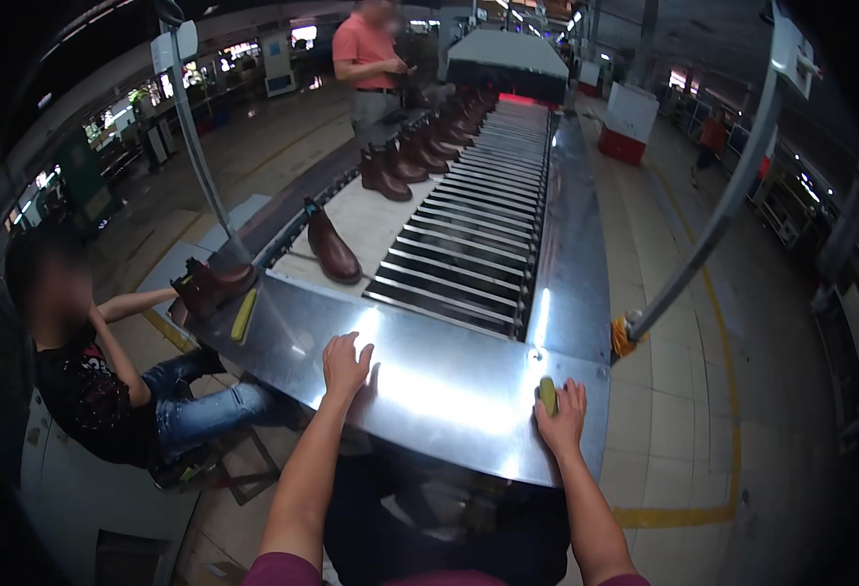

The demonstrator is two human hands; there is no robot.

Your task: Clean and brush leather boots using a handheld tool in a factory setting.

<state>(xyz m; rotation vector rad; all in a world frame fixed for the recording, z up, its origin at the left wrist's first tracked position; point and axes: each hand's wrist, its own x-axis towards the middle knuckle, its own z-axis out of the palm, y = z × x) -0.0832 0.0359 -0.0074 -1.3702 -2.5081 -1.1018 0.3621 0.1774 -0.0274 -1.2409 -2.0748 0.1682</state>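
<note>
My left hand (347,367) rests near the front edge of the shiny metal tabletop (439,366), fingers apart and nothing in them. At the right end of the same top, my right hand (563,422) has its fingers around a small yellow-green oblong piece (548,396); its exact kind cannot be made out. A single brown ankle boot (332,246) stands on the pale belt (356,220) beyond my left hand. Further along, several similar brown boots (386,179) stand in a row.
Metal rollers (469,230) run beside the belt toward a covered machine (508,59). At left, a seated person (88,371) reaches to a brown boot (213,288), near another yellow-green piece (243,315). Someone in a coral shirt (364,49) stands farther off. Metal posts (722,215) flank the line.
</note>
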